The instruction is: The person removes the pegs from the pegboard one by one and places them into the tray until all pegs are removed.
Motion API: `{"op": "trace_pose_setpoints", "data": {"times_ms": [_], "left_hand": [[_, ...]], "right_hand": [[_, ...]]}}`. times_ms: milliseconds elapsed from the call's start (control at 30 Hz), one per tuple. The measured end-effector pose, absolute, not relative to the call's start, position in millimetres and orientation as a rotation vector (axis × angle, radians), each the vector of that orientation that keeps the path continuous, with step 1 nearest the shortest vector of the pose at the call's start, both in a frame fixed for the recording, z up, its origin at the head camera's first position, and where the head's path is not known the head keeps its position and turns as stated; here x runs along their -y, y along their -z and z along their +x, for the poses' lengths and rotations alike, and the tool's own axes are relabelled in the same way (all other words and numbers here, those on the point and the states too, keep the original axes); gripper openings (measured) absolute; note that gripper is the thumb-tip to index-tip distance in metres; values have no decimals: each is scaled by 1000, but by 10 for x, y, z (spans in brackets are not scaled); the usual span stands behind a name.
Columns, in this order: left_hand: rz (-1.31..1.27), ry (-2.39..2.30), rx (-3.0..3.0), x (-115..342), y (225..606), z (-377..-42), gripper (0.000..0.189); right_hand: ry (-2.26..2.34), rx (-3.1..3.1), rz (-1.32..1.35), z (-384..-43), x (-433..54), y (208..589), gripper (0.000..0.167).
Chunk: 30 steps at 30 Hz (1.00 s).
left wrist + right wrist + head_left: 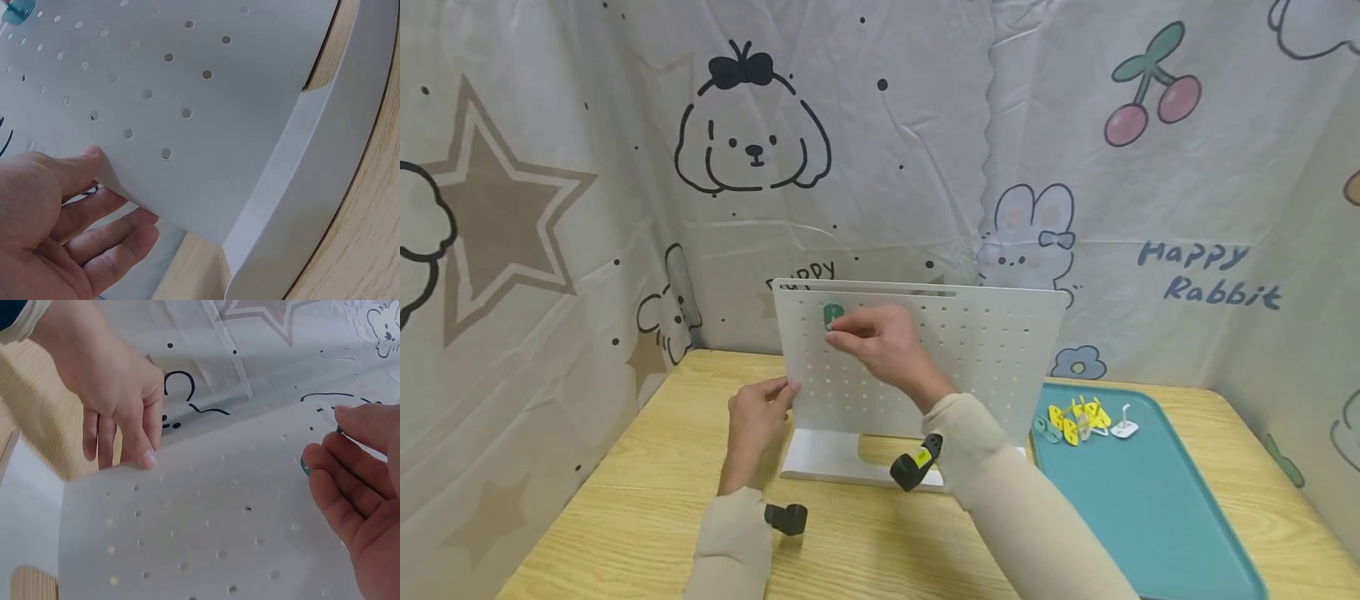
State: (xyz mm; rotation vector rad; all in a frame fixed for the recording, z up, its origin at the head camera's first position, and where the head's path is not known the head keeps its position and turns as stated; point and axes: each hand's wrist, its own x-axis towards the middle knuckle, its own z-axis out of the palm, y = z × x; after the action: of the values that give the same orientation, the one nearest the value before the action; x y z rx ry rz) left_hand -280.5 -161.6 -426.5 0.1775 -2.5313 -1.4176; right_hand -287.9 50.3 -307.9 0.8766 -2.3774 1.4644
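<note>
A white pegboard [977, 358] stands upright on a white base, its face full of small holes. At its upper left, the right hand [891, 346] pinches a green pegboard hook [832, 312] against the board between thumb and fingers. In the right wrist view the fingers cover most of this hook, so whether its prongs sit in the holes cannot be told. The left hand [757, 421] grips the board's left edge, with the thumb [84, 165] on the front face and the other fingers at or behind the edge.
To the right lies a teal tray [1157, 517]. Near its far left corner are several yellow hooks [1071, 429], a white hook [1124, 427] and a green hook [1047, 430]. The wooden table [640, 467] meets a printed fabric backdrop [887, 167] behind.
</note>
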Motion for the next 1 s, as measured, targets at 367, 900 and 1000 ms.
{"op": "trace_pose_setpoints", "data": {"times_ms": [367, 900, 1000], "left_hand": [[159, 1407, 2519, 1601, 4279, -2784, 35], [131, 1394, 2519, 1622, 4283, -2786, 37], [128, 1395, 2519, 1624, 4287, -2785, 37]], "right_hand": [[-1477, 2338, 947, -2741, -1000, 3266, 11], [-1405, 2370, 845, -2470, -1597, 3340, 10], [-1391, 2372, 825, -2422, -1696, 3357, 8]]}}
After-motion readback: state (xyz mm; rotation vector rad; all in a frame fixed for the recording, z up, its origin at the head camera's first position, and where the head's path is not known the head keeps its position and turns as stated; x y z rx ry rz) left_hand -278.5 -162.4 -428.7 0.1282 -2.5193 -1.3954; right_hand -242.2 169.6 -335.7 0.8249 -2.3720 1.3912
